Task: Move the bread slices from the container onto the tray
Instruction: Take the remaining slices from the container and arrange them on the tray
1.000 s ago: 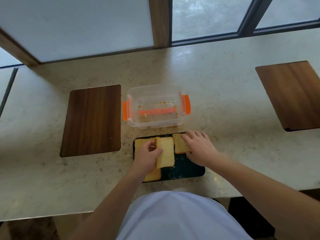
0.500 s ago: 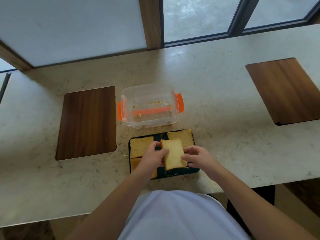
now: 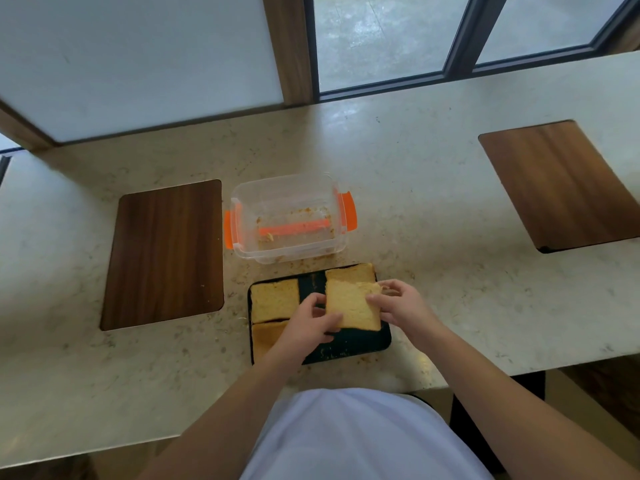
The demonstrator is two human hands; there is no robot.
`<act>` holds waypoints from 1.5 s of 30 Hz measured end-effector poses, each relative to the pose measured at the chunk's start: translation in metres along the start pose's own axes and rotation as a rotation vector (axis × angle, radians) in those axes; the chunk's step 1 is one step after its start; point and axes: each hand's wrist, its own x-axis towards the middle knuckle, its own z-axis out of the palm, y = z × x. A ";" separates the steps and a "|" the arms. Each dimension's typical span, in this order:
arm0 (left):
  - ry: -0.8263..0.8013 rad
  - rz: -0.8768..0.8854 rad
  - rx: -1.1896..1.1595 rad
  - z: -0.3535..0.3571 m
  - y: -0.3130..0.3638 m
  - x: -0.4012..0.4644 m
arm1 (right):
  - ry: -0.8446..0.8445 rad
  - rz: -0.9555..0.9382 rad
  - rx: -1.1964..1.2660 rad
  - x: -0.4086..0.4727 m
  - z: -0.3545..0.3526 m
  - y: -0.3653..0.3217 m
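A dark tray [image 3: 349, 351] lies at the counter's near edge with bread slices on it: one at the far left [image 3: 273, 299], one at the far right [image 3: 349, 271], one at the near left [image 3: 265, 336] partly under my wrist. Both hands hold another slice [image 3: 351, 308] over the tray's right half: my left hand [image 3: 308, 322] pinches its left edge, my right hand [image 3: 398, 303] its right edge. Just behind the tray stands the clear container [image 3: 289, 220] with orange clips, holding only crumbs and an orange strip.
Two wooden boards lie flush on the pale stone counter: one left of the container [image 3: 166, 254], one at the far right [image 3: 561, 185]. Crumbs are scattered between container and tray. Windows run along the back edge.
The slice, first gripped by my left hand alone over the tray's middle, has shifted right and both hands now hold it. My right hand left the far-right slice.
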 end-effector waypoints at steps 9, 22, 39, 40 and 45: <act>0.210 0.029 0.294 0.005 -0.019 -0.004 | 0.160 -0.164 -0.520 0.000 0.008 0.024; 0.087 0.037 0.597 0.020 -0.019 0.004 | 0.147 -0.222 -1.014 -0.009 -0.002 0.031; 0.257 0.236 0.697 -0.039 -0.012 -0.005 | 0.056 -0.603 -1.443 -0.021 0.035 0.017; 0.300 0.222 0.664 -0.053 -0.014 -0.007 | 0.009 -0.624 -1.410 -0.021 0.046 0.016; 0.458 0.172 0.584 -0.116 -0.025 -0.018 | -0.143 -0.481 -1.231 -0.001 0.099 0.011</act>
